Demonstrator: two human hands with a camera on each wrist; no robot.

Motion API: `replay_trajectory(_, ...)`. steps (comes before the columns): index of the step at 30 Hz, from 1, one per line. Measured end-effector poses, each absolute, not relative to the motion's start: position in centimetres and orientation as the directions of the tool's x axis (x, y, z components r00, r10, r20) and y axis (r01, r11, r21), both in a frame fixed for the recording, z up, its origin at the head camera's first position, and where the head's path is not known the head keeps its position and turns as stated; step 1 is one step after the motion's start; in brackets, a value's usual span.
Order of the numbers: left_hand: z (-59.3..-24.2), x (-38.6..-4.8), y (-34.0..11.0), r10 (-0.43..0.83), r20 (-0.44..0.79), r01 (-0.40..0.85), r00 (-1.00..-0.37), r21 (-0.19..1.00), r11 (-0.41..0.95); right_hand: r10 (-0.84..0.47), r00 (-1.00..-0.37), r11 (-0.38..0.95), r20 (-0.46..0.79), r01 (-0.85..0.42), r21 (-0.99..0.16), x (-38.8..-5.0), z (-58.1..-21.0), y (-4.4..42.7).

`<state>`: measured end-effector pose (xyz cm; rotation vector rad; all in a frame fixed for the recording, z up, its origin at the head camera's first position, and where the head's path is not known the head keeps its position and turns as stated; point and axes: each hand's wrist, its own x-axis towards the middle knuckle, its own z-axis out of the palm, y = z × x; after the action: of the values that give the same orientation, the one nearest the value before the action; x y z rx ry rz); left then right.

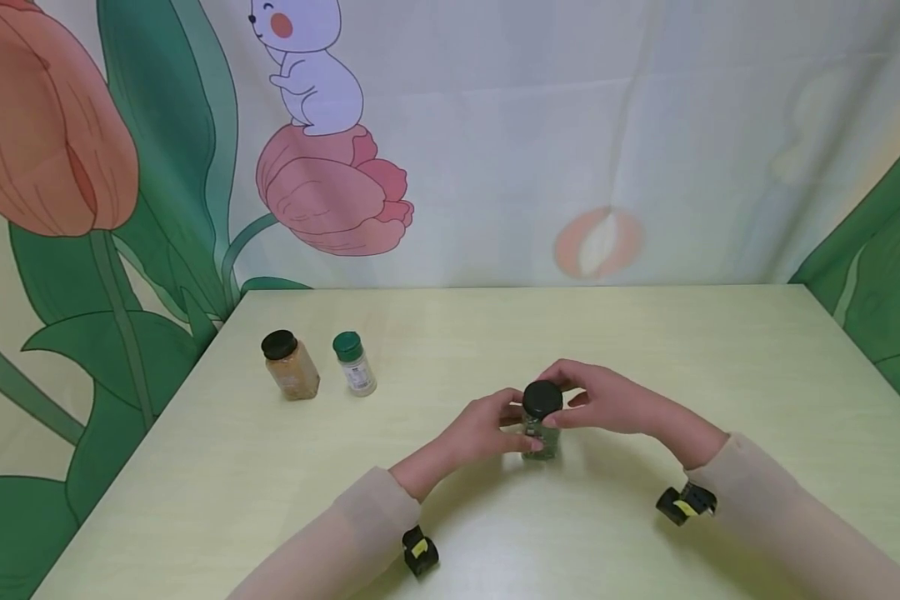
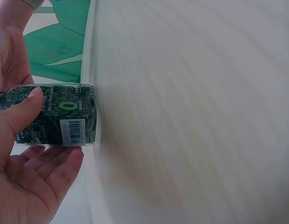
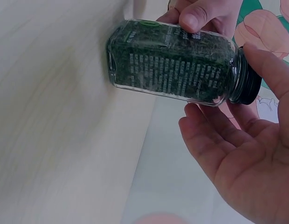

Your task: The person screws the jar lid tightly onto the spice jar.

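Observation:
A glass jar of dried parsley (image 1: 549, 443) with a black lid (image 1: 542, 398) stands upright on the table. My left hand (image 1: 482, 429) holds the jar's body from the left; in the left wrist view its thumb presses on the label of the jar (image 2: 65, 116). From the other side, my right hand (image 1: 613, 402) pinches the jar near the top. The right wrist view shows that thumb against the black lid (image 3: 249, 81), with fingers under the neck of the jar (image 3: 172, 60). The other fingers are extended below the glass.
Toward the back left of the pale table (image 1: 435, 333) stand a black-lidded jar of tan powder (image 1: 294, 373) and a smaller green-capped shaker (image 1: 359, 377). A printed cloth (image 1: 487, 167) hangs behind the table's far edge.

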<state>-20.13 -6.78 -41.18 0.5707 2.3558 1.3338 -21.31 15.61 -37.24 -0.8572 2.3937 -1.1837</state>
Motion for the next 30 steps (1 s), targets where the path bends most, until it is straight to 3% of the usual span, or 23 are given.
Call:
replay_trajectory(17, -41.2, -20.1, -6.7, 0.505, -0.131, 0.153, -0.853, 0.863, 0.482, -0.566, -0.825, 0.524, 0.001, -0.361, -0.771, -20.2, -37.5, 15.0)
replay_trajectory(30, -41.2, -20.2, -6.6, 0.506, -0.130, 0.152, -0.852, 0.865, 0.478, -0.593, -0.804, 0.532, -0.035, -0.359, -0.767, -20.5, -37.4, 15.4)
